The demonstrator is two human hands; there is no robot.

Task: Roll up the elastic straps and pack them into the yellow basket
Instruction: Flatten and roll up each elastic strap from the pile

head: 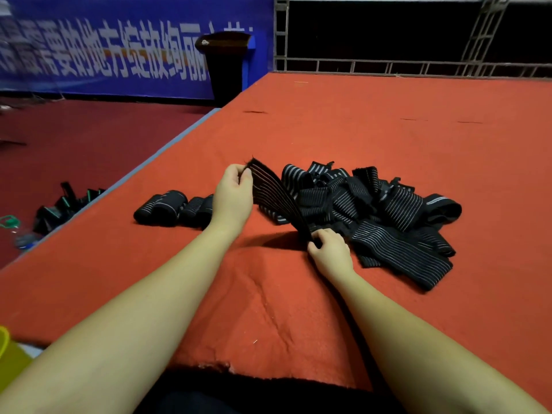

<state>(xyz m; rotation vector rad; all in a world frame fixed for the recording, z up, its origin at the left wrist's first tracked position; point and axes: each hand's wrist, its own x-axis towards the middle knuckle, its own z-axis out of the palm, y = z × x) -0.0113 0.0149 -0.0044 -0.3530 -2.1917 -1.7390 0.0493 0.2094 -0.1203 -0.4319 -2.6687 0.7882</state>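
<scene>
A black elastic strap (pixel 276 191) with thin pale stripes is stretched between my hands above the red carpet. My left hand (pixel 233 195) pinches its far end, raised off the surface. My right hand (pixel 330 253) grips its near end low by the carpet. Behind and right of it lies a loose pile of unrolled straps (pixel 376 204). Several rolled straps (pixel 173 209) lie in a row left of my left hand. A corner of the yellow basket (pixel 7 351) shows at the lower left edge, below the platform.
The red carpeted platform (pixel 358 121) has its left edge (pixel 167 144) running diagonally, with a lower dark red floor beyond. More straps with green trim (pixel 64 206) lie on that floor. A dark lectern (pixel 227 64) and a blue banner stand at the back.
</scene>
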